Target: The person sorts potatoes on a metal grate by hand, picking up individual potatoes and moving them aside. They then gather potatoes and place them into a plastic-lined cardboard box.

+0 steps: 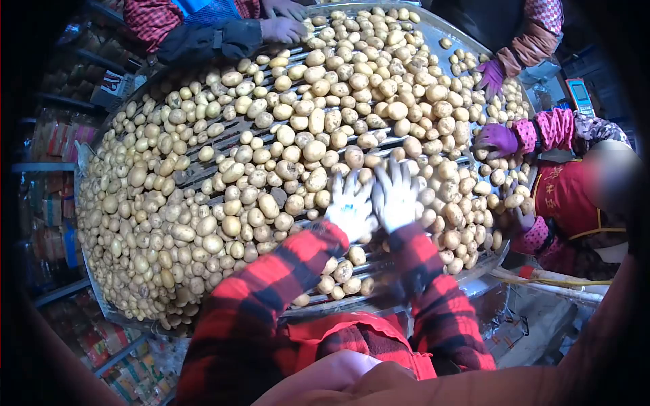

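Both of my hands wear white gloves with grey fingertips and lie on the potatoes heaped over a slatted metal table. My left hand rests palm down with its fingers spread, pointing away from me. Close beside it on the right, my right hand is also palm down, fingers apart, touching potatoes. Neither hand is wrapped round a potato. Bare slats show between a few potatoes just below my hands.
Co-workers' gloved hands reach in at the top, upper right and right. The table's metal rim runs near my body. A handheld device is at the upper right. Stacked packets stand at the left.
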{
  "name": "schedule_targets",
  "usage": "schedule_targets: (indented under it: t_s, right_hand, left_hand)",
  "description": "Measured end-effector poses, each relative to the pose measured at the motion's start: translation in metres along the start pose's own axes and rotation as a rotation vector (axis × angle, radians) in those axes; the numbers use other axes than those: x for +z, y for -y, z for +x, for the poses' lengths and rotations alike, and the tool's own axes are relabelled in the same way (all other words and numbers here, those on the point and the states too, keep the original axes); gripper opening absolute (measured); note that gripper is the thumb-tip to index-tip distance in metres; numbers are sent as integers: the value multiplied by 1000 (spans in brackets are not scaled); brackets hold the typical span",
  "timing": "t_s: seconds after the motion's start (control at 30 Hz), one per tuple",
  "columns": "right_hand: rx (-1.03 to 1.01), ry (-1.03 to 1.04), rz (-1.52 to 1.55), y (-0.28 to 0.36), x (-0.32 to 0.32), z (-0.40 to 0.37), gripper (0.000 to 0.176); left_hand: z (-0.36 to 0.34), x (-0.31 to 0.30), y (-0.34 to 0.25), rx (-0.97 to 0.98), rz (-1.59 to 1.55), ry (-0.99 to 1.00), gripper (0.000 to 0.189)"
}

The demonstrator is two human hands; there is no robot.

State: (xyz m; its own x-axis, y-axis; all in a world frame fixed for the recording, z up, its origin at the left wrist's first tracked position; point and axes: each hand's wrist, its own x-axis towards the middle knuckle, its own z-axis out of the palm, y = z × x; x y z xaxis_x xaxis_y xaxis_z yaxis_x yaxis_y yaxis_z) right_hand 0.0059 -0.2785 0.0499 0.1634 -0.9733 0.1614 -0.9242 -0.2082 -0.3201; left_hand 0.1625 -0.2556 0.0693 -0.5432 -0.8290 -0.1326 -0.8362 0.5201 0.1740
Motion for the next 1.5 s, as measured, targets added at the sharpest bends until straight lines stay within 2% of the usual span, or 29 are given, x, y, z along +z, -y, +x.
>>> schedule_targets:
  t_s: [0.03,0.07,0.2,0.23,0.33,0.37,0.43,0.47,0.5,0.57,0.6,0.63,0.67,0.73,0.77,0.8,0.87,0.93,0.97,1.0,1.07,1.1,1.17,1.23,1.27,1.33,1.37,1.4,1.5]
  right_hand:
    - [-50,5,-26,1,-6,-27,51]
    - [-87,16,-14,2,-15,-48,57]
    - [-7,142,-99,0,-52,-87,70]
    - [10,127,-138,-2,-56,-87,72]
    - [132,-16,-216,0,-52,-70,61]
    - [76,-88,-43,0,-48,-51,56]
    - [-210,-220,106,44,-50,3,59]
    - [-301,-210,251,69,-44,32,59]
    - [-256,6,388,96,-43,62,56]
    - [-243,93,115,129,6,93,46]
    - [-245,-17,74,133,50,101,45]
    - [-227,22,73,141,50,102,45]
    - [-214,67,73,146,48,97,46]
    - [-316,98,289,135,24,69,48]
    - [-364,41,490,126,17,51,53]
    - [-349,20,564,119,2,32,53]
    - [174,383,1087,91,-15,7,39]
    - [718,534,1569,69,-49,0,26]
    - [566,412,1273,37,-21,6,19]
    - [576,286,1121,32,-20,14,23]
    - [14,-41,392,39,-25,45,31]
    - [-36,105,318,53,-48,64,34]
    - [-208,250,-71,50,7,93,34]
    - [272,166,38,71,35,105,30]
    - [241,339,124,67,34,111,28]
    - [-33,351,-126,58,27,110,28]
    - [-138,397,-54,48,21,102,31]
    - [-47,311,75,52,8,83,44]
    - [86,147,492,58,-38,25,50]
  left_hand:
    - [-20,-16,-10,-26,-60,58,57]
    - [-39,-13,-13,-3,-173,-74,61]
    - [-109,-3,-29,8,-240,-120,67]
    - [-128,-2,-29,23,-240,2,66]
    - [-171,1,-24,25,-359,-1,61]
    - [-178,0,-20,45,-373,-3,61]
    - [-179,-1,-18,36,-413,11,60]
    - [-179,-1,-16,38,-443,32,59]
    - [-180,7,-17,51,-417,-14,53]
    - [-176,3,-21,39,-428,-10,50]
    - [-174,1,-20,20,-438,0,47]
    - [-175,-1,-16,57,-456,-130,40]
    - [-178,5,-10,70,-449,-127,40]
    - [-187,22,1,15,-479,-15,38]
    - [-189,16,0,5,-517,-100,37]
    - [-188,14,-1,9,-529,-104,37]
    - [-182,9,-3,49,-489,-126,41]
    - [-177,-1,-6,75,-487,-165,47]
    - [-176,-6,-7,60,-504,-145,48]
    - [-174,-9,-6,69,-520,-132,48]
    - [-173,2,-5,79,-531,-145,47]
    - [-173,6,-5,99,-526,-151,47]
    - [-171,9,-6,118,-488,-162,49]
    - [-176,20,1,114,-433,-146,50]
    - [-178,30,2,105,-416,-136,49]
    - [-174,27,-3,111,-370,-137,48]
    - [-172,25,-4,109,-377,-141,48]
    - [-173,22,-3,99,-381,-142,48]
    - [-172,22,-4,108,-373,-185,47]
